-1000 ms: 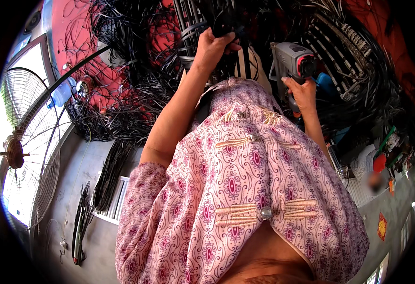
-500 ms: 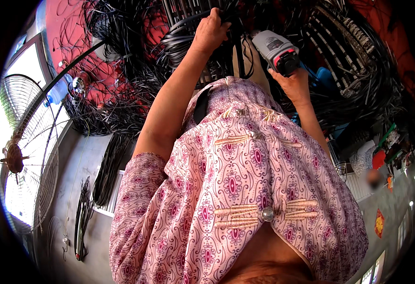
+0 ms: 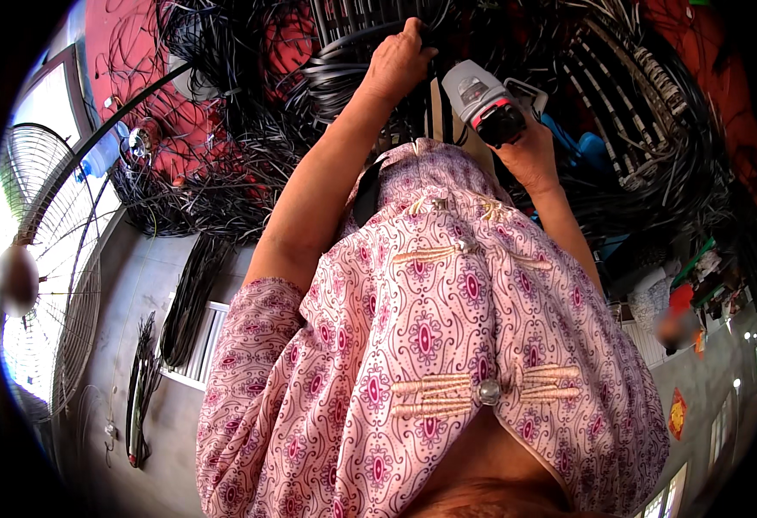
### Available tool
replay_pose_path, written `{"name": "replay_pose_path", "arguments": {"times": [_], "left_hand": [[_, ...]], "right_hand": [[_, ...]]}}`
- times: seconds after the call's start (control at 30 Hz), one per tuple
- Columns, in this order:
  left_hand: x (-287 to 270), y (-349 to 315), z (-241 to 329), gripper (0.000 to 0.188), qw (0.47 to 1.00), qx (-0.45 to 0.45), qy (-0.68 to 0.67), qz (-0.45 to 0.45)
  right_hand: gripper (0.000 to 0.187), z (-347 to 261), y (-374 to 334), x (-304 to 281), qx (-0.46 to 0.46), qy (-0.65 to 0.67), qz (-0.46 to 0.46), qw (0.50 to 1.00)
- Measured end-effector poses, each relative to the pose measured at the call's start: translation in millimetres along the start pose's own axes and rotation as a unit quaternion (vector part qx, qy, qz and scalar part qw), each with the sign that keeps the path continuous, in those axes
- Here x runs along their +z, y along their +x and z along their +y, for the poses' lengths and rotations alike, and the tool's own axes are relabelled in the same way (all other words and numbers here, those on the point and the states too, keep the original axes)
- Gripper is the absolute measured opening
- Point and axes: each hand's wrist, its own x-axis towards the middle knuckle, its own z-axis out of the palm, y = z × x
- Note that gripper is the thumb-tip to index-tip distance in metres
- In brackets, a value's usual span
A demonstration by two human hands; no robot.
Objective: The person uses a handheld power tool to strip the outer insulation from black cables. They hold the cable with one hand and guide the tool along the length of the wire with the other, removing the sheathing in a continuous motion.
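Note:
My left hand [image 3: 398,62] is at the top middle, its fingers closed against a dark frame [image 3: 344,26] wound with black strips [image 3: 335,82]. What lies between those fingertips is too dark to make out. To its right, my right hand [image 3: 527,155] is wrapped round a grey cordless power tool [image 3: 469,85] with a red band and a black end [image 3: 499,123]. A metal loop [image 3: 527,93] sticks out at the tool's right side. The tool's front points up and away from me, close to the frame, and its tip is hidden in the dark.
Loose black strips [image 3: 214,194] lie heaped over a red floor [image 3: 188,129] at left. A dark piece with pale-banded slats [image 3: 607,95] lies at right beside a blue object [image 3: 592,148]. A large wire-caged fan [image 3: 59,259] stands at far left. Strip bundles [image 3: 190,302] are by the grey wall.
The power tool has tilted and shifted left with my right hand, bringing its metal loop into sight. My left hand has moved slightly right and stays closed.

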Motion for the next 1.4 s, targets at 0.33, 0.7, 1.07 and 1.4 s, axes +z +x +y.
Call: {"name": "replay_pose_path", "arguments": {"times": [0.33, 0.7, 1.07, 1.4], "left_hand": [[5.1, 0.8, 0.0, 0.037, 1.0, 0.002, 0.002, -0.006], [8.5, 1.4, 0.2, 0.038, 1.0, 0.019, 0.015, -0.006], [-39.4, -17.5, 2.0, 0.016, 0.931, -0.083, -0.278, 0.223], [-310.9, -147.8, -185.3, 0.019, 0.754, -0.277, -0.306, 0.511]], "right_hand": [[0.04, -8.3, 4.6, 0.1, -0.024, -0.009, 0.031, 0.999], [0.032, -11.1, 15.3, 13.7, 0.019, -0.083, 0.075, 0.993], [0.02, 24.6, -18.4, -31.3, 0.164, 0.174, 0.098, 0.966], [0.022, 106.1, -57.3, -37.8, 0.303, 0.22, 0.179, 0.91]]}}
